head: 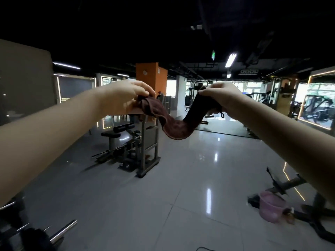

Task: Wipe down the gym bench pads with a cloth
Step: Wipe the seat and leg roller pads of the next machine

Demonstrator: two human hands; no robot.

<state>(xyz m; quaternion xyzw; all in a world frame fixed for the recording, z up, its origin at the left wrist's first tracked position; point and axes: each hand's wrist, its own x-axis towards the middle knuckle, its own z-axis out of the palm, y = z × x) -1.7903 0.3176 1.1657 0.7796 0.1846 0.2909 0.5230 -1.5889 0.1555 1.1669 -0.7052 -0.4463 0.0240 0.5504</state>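
A dark brown cloth (176, 126) hangs in a sagging loop between both raised hands, in front of me at chest height. My left hand (125, 96) pinches its left end, which is bunched up. Gripping the right end is my right hand (223, 97), with a short dark loop dangling below the fingers. A gym bench with black pads (117, 131) stands on the floor further off, below and behind my left hand. Neither hand nor the cloth touches any pad.
A grey metal rack (147, 147) stands next to the bench. At the lower right a pink basin (272, 206) sits on the glossy tiled floor beside a dark machine frame (290, 183). Chrome bars and dark weights (36, 238) fill the lower left corner. Machines line the far right.
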